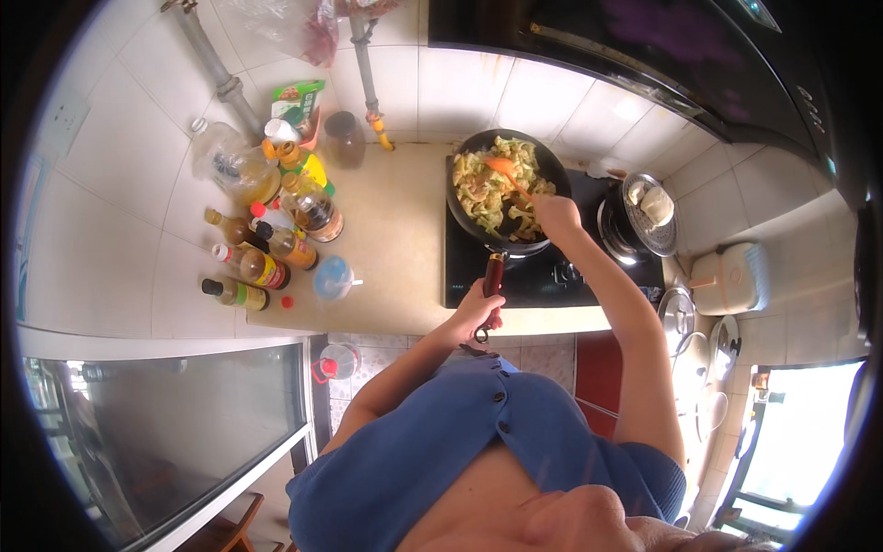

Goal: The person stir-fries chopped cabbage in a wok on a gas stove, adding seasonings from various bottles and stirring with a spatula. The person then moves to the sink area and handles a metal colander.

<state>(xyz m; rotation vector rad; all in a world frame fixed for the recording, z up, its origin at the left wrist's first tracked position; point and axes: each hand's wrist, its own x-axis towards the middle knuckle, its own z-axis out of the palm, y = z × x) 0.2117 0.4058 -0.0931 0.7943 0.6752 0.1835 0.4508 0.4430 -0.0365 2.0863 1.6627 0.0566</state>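
A dark frying pan [552, 155] sits on the left side of the black gas cooktop [545, 279]. Cauliflower pieces [476, 196], mixed with small pale-brown bits, cover much of its base. My left hand [477, 308] is closed around the pan's dark red handle [494, 274], which points toward my body. Over the pan's right rim, my right hand [557, 215] grips an orange spatula [501, 165]. The spatula's head rests among the cauliflower, and its lower handle is hidden in my fist.
Several sauce bottles [310, 207] crowd the counter's left end, beside a blue-lidded container [333, 277]. Right of the pan, a perforated steamer tray [652, 231] with white pieces sits over the other burner. Pot lids [676, 314] stand farther right. The range hood [621, 62] overhangs the cooktop.
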